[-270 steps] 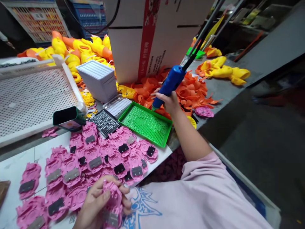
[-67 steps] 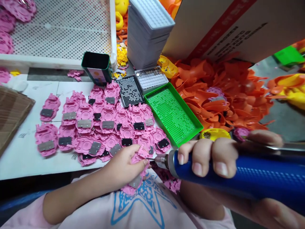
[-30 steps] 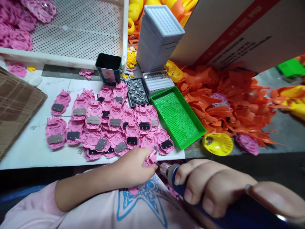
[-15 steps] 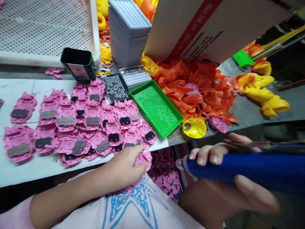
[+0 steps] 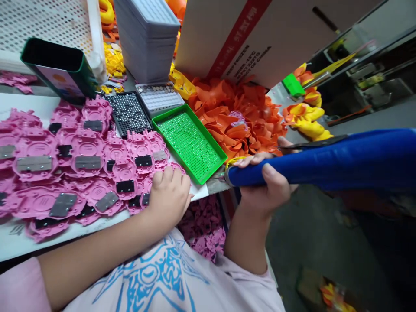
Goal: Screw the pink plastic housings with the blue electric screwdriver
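Right of the green tray point(image 5: 212, 169), our right hand point(image 5: 274, 188), wrapped round the blue screwdriver point(image 5: 325, 160), should hold it clear of the pink parts point(image 5: 86, 149) left of the tray, where our left hand point(image 5: 170, 195) hides its grip.

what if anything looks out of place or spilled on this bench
One pink piece lies on the heap of orange parts, apart from the grouped pink parts. Small yellow bits lie loose beside the stack of pale trays, perhaps spilled. Nothing looks clearly damaged.
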Motion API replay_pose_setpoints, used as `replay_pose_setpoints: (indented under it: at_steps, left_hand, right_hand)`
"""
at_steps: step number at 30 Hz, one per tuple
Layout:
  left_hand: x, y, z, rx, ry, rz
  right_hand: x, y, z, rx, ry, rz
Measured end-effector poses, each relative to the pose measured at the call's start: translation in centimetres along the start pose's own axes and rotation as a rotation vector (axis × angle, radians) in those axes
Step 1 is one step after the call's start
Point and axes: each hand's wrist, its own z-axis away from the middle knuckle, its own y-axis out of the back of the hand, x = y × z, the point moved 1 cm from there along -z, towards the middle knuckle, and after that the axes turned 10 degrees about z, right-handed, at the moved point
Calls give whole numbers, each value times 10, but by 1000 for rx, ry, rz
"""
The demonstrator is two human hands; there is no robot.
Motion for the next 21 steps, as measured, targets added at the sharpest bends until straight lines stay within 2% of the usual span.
replay_pose_setpoints:
  at_steps: [4,9,14,21]
  left_hand:
    - [1,-5,-10,-43,14,-28]
    - [-2,-11,-10,-24,1,5]
    - [-3,-7,-5,50,-46,67]
    - [-6,-7,1,48,-96,108]
  right_hand:
    - [24,-9,-13,65,-9,32]
    - [49,-11,-25,108,1,43]
    - [55,-11,-32,124,-37,66]
    - [57,-13,-33,121,-41,68]
